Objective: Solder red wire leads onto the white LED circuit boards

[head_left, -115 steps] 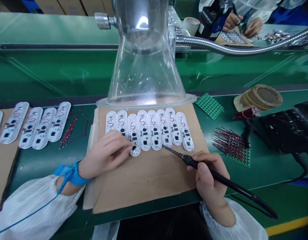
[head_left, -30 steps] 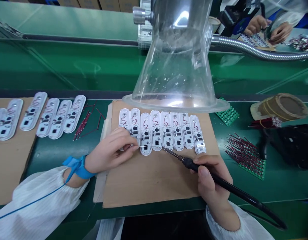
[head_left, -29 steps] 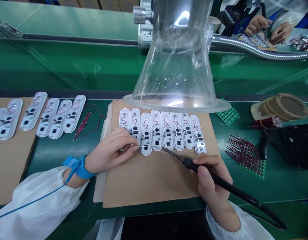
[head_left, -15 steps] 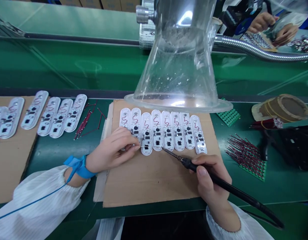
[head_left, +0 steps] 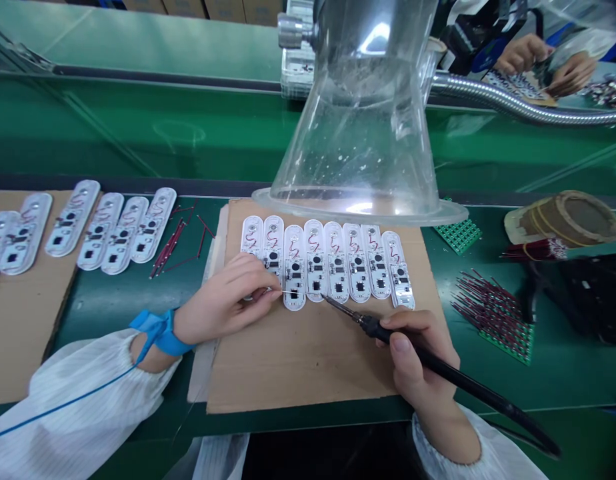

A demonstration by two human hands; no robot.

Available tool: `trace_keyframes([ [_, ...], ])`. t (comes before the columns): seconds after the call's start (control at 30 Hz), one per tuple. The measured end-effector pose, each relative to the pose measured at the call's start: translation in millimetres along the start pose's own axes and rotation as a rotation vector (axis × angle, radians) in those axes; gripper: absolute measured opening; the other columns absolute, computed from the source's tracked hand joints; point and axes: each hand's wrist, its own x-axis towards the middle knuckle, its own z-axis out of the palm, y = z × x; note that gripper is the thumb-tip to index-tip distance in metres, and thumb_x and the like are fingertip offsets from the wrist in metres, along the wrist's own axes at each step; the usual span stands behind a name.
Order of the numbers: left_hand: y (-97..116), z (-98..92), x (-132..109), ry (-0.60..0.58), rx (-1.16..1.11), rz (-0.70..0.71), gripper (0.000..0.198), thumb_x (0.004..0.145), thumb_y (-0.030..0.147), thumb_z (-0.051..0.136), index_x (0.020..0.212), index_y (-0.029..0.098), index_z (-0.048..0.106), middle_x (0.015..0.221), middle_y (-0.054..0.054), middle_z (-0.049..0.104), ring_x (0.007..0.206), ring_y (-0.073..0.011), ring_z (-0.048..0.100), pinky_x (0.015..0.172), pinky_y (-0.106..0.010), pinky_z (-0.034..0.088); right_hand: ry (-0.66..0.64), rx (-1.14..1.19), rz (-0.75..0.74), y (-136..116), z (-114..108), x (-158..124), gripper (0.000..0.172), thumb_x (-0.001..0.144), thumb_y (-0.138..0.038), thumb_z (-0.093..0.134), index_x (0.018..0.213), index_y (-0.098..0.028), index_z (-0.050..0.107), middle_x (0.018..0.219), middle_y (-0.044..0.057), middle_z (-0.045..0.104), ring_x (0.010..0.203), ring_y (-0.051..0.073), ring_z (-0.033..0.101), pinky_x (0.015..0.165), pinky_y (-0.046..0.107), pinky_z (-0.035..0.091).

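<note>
Several white oval circuit boards with thin red wires lie in a row on a cardboard sheet. My left hand, with a blue wrist strap on its wrist, pinches a thin strand of solder wire that reaches across the third board from the left. My right hand grips a black soldering iron like a pen. The iron's tip is at the lower end of the fourth board, close to the end of the solder; whether they touch is too small to tell.
A clear fume hood hangs over the boards' far ends. More oval boards and dark red wires lie left. At right are wires on a green board, a brown round container and black pliers. A co-worker's hands show beyond.
The iron's tip has shifted slightly left along the fourth board, and my right hand with it. My left hand stays nearly still with the solder.
</note>
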Motion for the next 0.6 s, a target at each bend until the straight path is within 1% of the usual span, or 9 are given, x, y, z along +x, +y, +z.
trace_keyframes([
  [0.1, 0.4, 0.5, 0.2, -0.005, -0.005, 0.004, 0.013, 0.111, 0.01, 0.064, 0.114, 0.023, 0.063, 0.086, -0.001, 0.069, 0.078, -0.0184, 0.059, 0.078, -0.035, 0.05, -0.021, -0.019, -0.018, -0.1, -0.7, -0.3, 0.008, 0.11, -0.032, 0.073, 0.116, -0.027, 0.076, 0.094, 0.001, 0.075, 0.076, 0.016, 0.073, 0.071, 0.026, 0.062],
  [0.3, 0.7, 0.6, -0.2, 0.005, 0.004, 0.004, 0.012, 0.11, 0.011, 0.064, 0.113, 0.023, 0.064, 0.085, 0.0, 0.068, 0.076, -0.0181, 0.059, 0.077, -0.034, 0.05, 0.004, 0.013, 0.0, 4.0, -1.9, -2.1, 0.009, 0.111, -0.032, 0.072, 0.118, -0.027, 0.075, 0.099, 0.003, 0.076, 0.08, 0.017, 0.074, 0.073, 0.028, 0.063],
  [0.47, -0.2, 0.1, 1.4, -0.004, 0.008, 0.018, 0.011, 0.11, 0.012, 0.065, 0.113, 0.023, 0.066, 0.085, 0.0, 0.07, 0.077, -0.0183, 0.062, 0.077, -0.033, 0.052, -0.056, -0.004, 0.0, 5.6, -2.4, -1.5, 0.008, 0.109, -0.029, 0.074, 0.117, -0.027, 0.075, 0.095, 0.002, 0.076, 0.078, 0.018, 0.075, 0.07, 0.029, 0.063],
  [0.6, 0.6, -1.1, 1.9, 0.003, 0.005, 0.027, 0.013, 0.109, 0.011, 0.065, 0.113, 0.023, 0.066, 0.085, 0.0, 0.07, 0.076, -0.0183, 0.062, 0.077, -0.033, 0.052, -0.009, -0.007, 0.013, 5.0, -2.8, -4.0, 0.009, 0.11, -0.031, 0.074, 0.118, -0.027, 0.075, 0.1, 0.004, 0.077, 0.079, 0.019, 0.075, 0.071, 0.031, 0.065],
])
